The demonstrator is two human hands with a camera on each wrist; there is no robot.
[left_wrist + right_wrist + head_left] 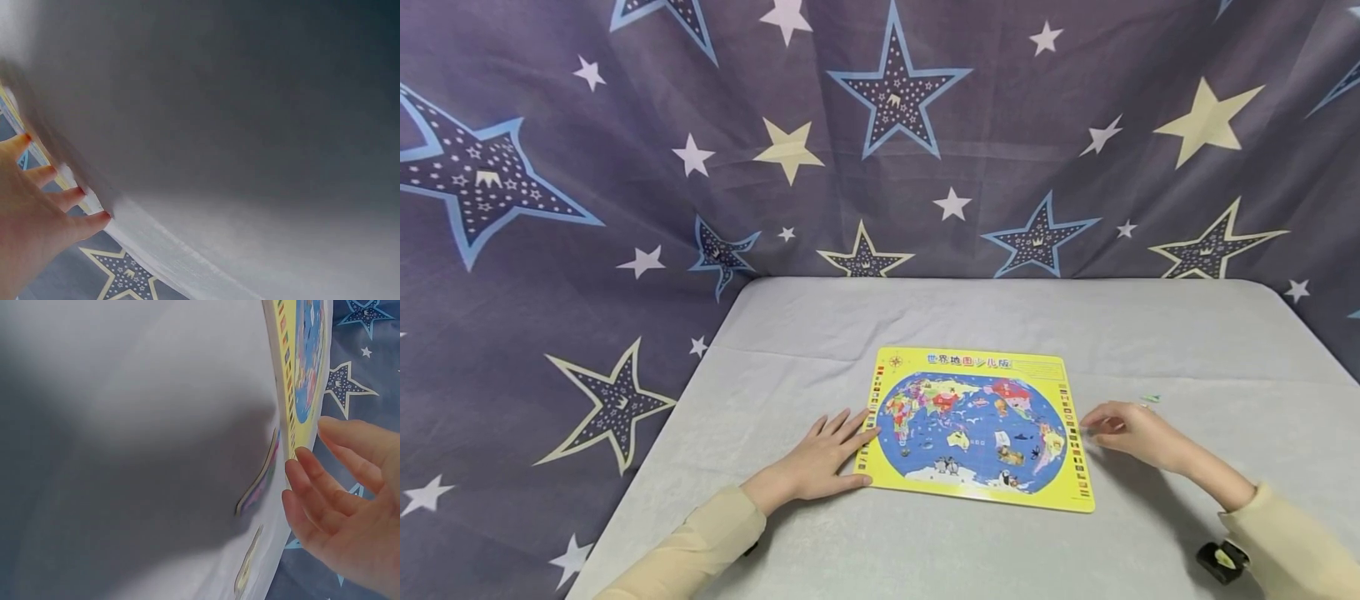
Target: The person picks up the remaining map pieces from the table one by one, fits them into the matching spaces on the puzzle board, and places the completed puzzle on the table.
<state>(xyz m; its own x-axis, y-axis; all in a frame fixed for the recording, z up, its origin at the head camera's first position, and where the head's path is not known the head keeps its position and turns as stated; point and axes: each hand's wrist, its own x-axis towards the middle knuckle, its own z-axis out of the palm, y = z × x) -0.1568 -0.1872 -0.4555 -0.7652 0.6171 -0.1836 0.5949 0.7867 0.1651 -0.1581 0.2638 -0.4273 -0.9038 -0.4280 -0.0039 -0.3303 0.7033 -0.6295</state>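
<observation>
Your left hand [816, 458] splayed, you seemingly steady the map board [976, 429] on the table [970, 550]; your right hand [1138, 435], loosely curved, empty, is beside it; next probably calls for pinching a loose piece [258, 479].

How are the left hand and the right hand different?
The left hand is spread wide, while the right hand has its fingers bent. The left hand touches the left edge of the map board; the right hand is by its right edge, and I can't tell if it touches. Both hands come out of beige sleeves.
</observation>
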